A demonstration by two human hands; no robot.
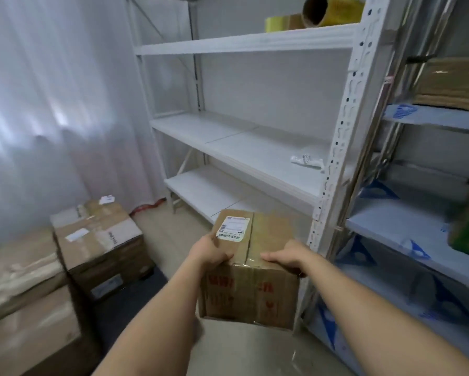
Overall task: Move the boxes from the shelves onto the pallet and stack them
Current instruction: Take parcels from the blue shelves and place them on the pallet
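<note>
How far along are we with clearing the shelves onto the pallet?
Done: several taped boxes are stacked at lower left; the pallet beneath is not clearly visible. The white shelves show no boxes. In hand: a labelled cardboard box, left hand and right hand gripping its top edges. Left: stacking it, plus possibly the brown bundle on the right rack.

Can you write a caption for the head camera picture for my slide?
Both hands, left hand and right hand, hold a labelled cardboard box before white shelves.

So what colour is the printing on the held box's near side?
Red, on the brown box; head view.
</note>
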